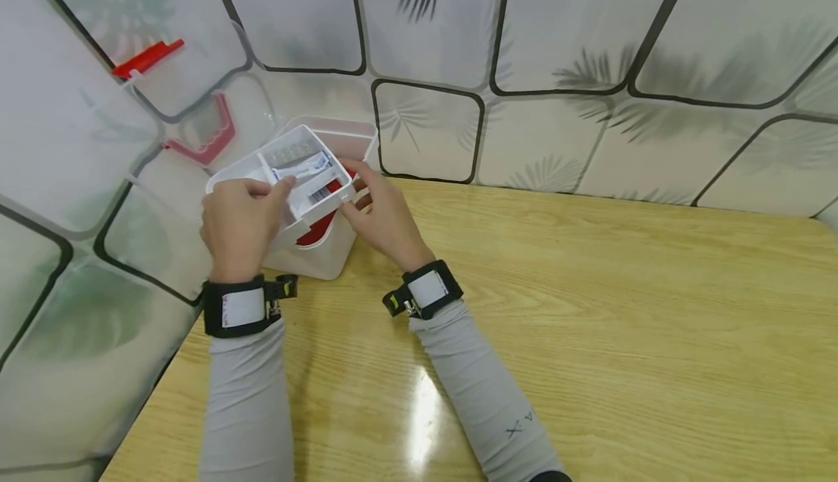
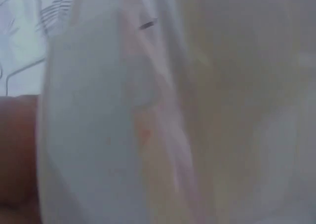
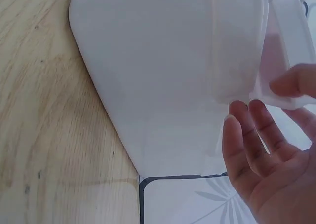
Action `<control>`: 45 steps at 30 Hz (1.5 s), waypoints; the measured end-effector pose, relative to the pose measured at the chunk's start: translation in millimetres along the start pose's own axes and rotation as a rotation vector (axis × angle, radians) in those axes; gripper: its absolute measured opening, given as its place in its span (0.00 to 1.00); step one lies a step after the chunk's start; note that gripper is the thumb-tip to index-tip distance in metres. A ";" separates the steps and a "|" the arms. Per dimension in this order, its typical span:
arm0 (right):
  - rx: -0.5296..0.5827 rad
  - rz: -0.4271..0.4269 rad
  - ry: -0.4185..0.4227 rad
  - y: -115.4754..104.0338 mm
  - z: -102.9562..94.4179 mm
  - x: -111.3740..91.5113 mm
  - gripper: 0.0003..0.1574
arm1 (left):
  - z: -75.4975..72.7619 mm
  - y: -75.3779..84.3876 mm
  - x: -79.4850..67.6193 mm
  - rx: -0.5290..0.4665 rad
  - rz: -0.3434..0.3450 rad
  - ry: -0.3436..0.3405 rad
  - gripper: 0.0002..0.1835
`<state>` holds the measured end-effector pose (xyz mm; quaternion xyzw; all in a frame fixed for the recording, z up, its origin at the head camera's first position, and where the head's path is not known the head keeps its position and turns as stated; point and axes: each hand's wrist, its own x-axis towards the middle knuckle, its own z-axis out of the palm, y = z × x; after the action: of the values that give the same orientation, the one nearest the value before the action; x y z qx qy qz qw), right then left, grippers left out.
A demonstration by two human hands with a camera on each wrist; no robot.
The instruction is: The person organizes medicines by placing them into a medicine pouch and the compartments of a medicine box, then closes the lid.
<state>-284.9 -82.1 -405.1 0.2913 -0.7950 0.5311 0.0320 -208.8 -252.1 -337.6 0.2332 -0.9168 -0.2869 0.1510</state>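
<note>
A white compartment tray (image 1: 325,210) is held tilted over the mouth of a white translucent box (image 1: 308,262). In it lie a blister pack (image 1: 290,152), a white-and-blue packet (image 1: 309,168) and a barcoded item (image 1: 319,195). My left hand (image 1: 237,224) grips the tray's near left side, thumb towards the inside. At the right end, my right hand (image 1: 386,217) pinches the tray's corner; its thumb (image 3: 294,81) lies on the outer wall in the right wrist view, other fingers bent beside the box. Something red (image 1: 318,229) shows inside the box. The left wrist view is blurred by close pale plastic.
The box's clear lid (image 1: 258,100) stands open behind, with a pink-red handle (image 1: 219,140) and a red latch (image 1: 147,59). A patterned cloth wall (image 1: 425,133) rises close behind and left of the box. The wooden table (image 1: 589,322) extends to the right.
</note>
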 end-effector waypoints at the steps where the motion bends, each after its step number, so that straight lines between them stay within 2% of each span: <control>1: 0.012 -0.008 -0.014 0.2 -0.7 0.1 0.35 | -2.2 -1.3 -0.3 -0.017 0.012 -0.037 0.35; 5: 0.038 -0.003 -0.055 1.4 -2.0 0.7 0.36 | -10.5 -6.4 -0.3 -0.090 0.050 -0.189 0.32; 7: 0.028 0.018 -0.059 0.5 -1.8 0.1 0.35 | -12.7 -7.6 -0.2 -0.120 0.046 -0.226 0.31; 8: 0.020 0.032 -0.057 0.3 -1.5 0.0 0.34 | -12.8 -7.6 0.1 -0.131 0.042 -0.222 0.30; 11: -0.017 0.078 -0.042 -0.6 -0.5 -1.2 0.29 | -9.2 -4.6 0.5 -0.136 0.032 -0.157 0.28; 17: -0.012 0.138 -0.025 0.0 1.3 -2.2 0.24 | 2.4 8.1 0.6 -0.024 0.023 0.032 0.26; 19: 0.008 0.150 -0.016 -1.4 1.9 -2.6 0.26 | 5.8 11.6 0.0 -0.015 0.012 0.066 0.26; 22: 0.034 0.161 0.008 -4.8 3.1 -2.6 0.30 | 9.4 14.4 -1.6 -0.040 0.005 0.063 0.27; 26: 0.026 0.140 0.022 -7.6 4.1 -1.7 0.31 | 8.4 14.8 -3.4 -0.099 0.044 0.008 0.24; 30: -0.023 0.124 -0.013 -5.9 5.3 -1.4 0.33 | 5.4 14.8 -4.4 -0.157 0.082 -0.070 0.21; 33: -0.052 0.137 -0.043 -4.3 7.0 -2.3 0.36 | 6.3 14.8 -4.0 -0.190 0.079 -0.151 0.22; 38: -0.079 0.161 -0.056 -2.9 10.4 -2.9 0.35 | 11.3 12.4 -0.6 -0.232 0.060 -0.308 0.26; 45: -0.051 0.202 -0.071 -3.3 11.3 -2.3 0.35 | 10.9 11.9 1.0 -0.213 0.031 -0.399 0.30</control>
<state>-278.4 -91.7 -408.1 0.2275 -0.8342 0.5006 -0.0422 -218.2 -239.0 -339.0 0.1405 -0.8965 -0.4202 -0.0052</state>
